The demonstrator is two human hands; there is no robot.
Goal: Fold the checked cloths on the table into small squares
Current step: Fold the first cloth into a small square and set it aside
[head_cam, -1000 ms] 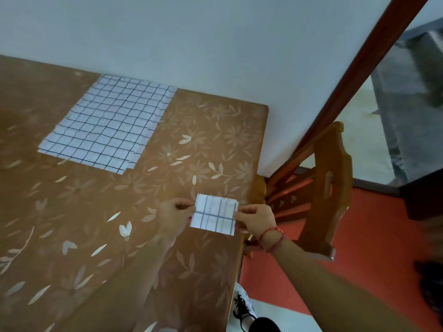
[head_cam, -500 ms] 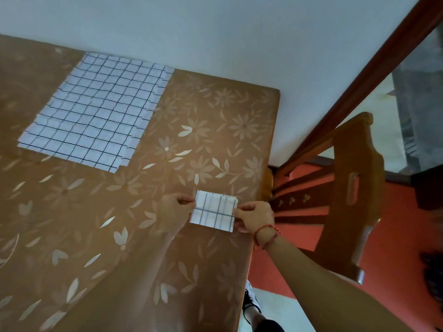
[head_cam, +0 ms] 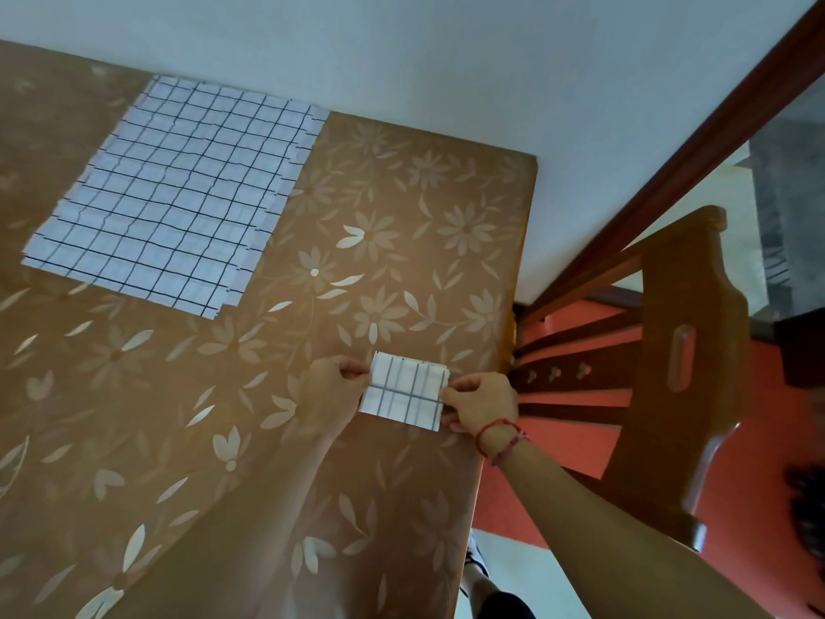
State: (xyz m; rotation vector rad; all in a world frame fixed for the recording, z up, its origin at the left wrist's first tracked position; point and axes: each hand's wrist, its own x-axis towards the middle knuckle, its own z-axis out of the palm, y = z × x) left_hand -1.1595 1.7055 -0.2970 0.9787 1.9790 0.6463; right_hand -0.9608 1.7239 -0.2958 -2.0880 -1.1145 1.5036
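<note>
**Both hands pinch a folded cloth near the desk's right edge**

The small folded cloth lies on the desk, close to its right edge and just short of the wooden chair standing beside that edge. The left hand pinches the cloth's left side, fingers pressed together on the upper-left corner. The right hand pinches the right side, thumb and fingers closed on the edge. A grip on opposite sides probably keeps the layers lined up and flat, so the fold stays square. It already looks close to a small square; likely a last crease or squaring up.

The stack of unfolded checked cloths lies flat, well apart from the folded cloth, toward the far left against the wall. Likely kept clear as the supply pile, still to be folded. Edges of that stack are slightly offset, so more than one sheet.
</note>
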